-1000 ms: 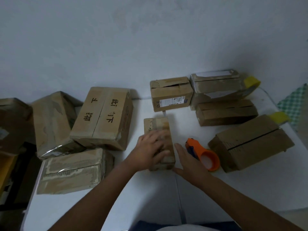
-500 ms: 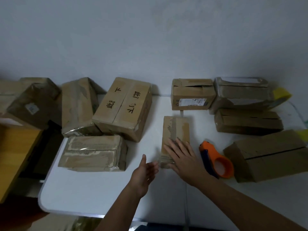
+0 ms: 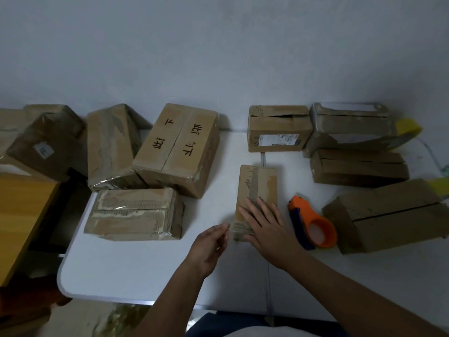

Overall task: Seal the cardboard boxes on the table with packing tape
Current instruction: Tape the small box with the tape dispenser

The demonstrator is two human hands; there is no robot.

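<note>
A small narrow cardboard box (image 3: 258, 186) lies lengthwise in the middle of the white table (image 3: 145, 271). My right hand (image 3: 267, 224) rests flat on its near end with fingers spread. Just left of the box's near corner, my left hand (image 3: 210, 244) hovers with fingers relaxed, holding nothing. An orange and blue tape dispenser (image 3: 312, 224) lies on the table right of the box, untouched.
Several cardboard boxes ring the work spot: a lettered one (image 3: 178, 148) and a flat one (image 3: 136, 214) on the left, others at back (image 3: 278, 127) and right (image 3: 386, 215). A wooden surface (image 3: 21, 215) stands off the table's left edge.
My left hand came off the small box and drew back to its left. My right hand moved onto the box's near end. The view shifted left.
</note>
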